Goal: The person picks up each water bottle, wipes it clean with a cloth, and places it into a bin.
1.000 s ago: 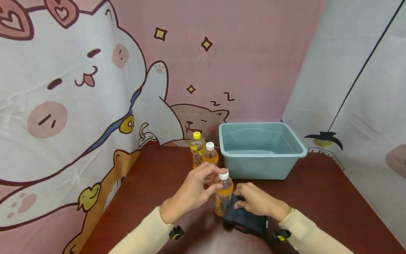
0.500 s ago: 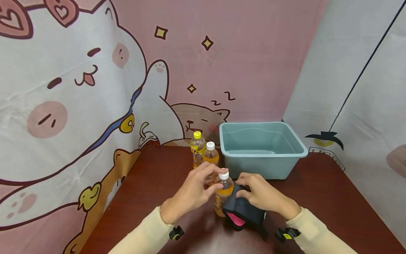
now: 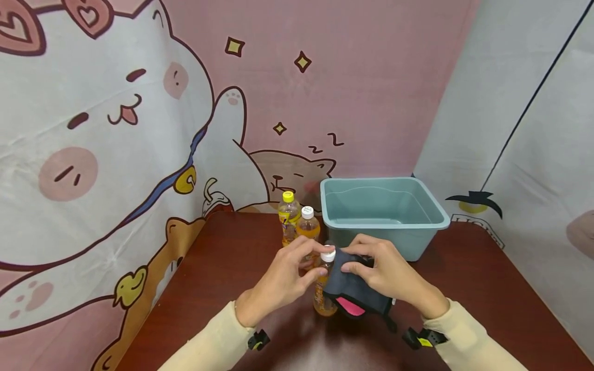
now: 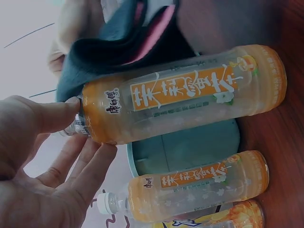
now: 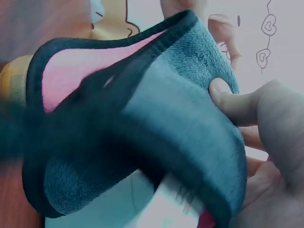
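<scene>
My left hand grips the neck of an upright clear plastic drink bottle with a white cap and orange label. Its thumb and fingertips stand around the neck in the left wrist view. My right hand pinches a dark blue-grey cloth with black edging between thumb and fingers. Folded over, the cloth shows a pink underside in the right wrist view. It hangs against the bottle's right side and hides part of it. A white tag on the cloth is blurred.
Behind the held bottle stand a second orange-labelled bottle with a white cap and a yellow-capped bottle. A light blue plastic tub sits at the back of the dark red-brown table. A cartoon-printed cloth hangs behind.
My right hand has lifted the cloth up along the bottle towards the cap, and its pink underside has come into view. My left hand has stayed at the bottle's neck.
</scene>
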